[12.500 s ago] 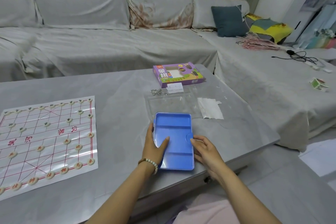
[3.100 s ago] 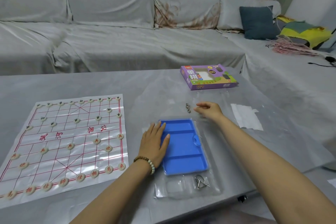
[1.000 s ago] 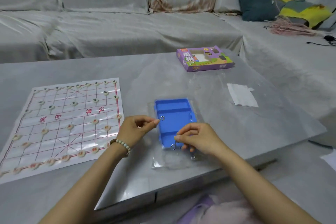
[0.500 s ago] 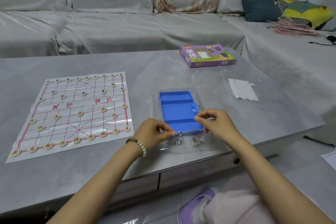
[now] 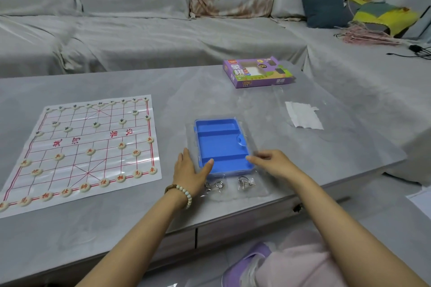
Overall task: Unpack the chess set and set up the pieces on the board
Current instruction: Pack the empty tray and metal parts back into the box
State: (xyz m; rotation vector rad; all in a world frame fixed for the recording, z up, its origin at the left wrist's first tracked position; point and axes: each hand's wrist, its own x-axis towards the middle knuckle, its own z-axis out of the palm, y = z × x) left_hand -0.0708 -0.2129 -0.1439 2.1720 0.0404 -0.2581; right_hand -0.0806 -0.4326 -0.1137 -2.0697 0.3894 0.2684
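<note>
- The head view is taken from above a grey table, with a covered sofa beyond its far edge.
- The chess board, a thin printed sheet with red lines, is laid flat on the left part of the table.
- The chess pieces, small pale discs, are seen standing on the board's line crossings. Red-marked ones are ranged along the near rows and dark-marked ones along the far rows.
- A blue tray with three compartments is placed right of the board, seated in a clear plastic shell. Nothing is seen in its compartments.
- Two small metal wire puzzles are lying in the clear shell just near of the tray.
- The left hand, with a bead bracelet at the wrist, is spread wide. Its fingers are laid straight on the table beside the tray's left edge, and its thumb is rested on the tray's near left corner.
- The right hand is held at the tray's near right corner with fingers loosely bent. Whether the clear plastic is pinched cannot be told.
- The purple box is lying flat at the far right of the table, well apart from the tray.
- A white paper is lying right of the tray, between tray and box.
- A dark cushion is propped on the sofa at the far right.
</note>
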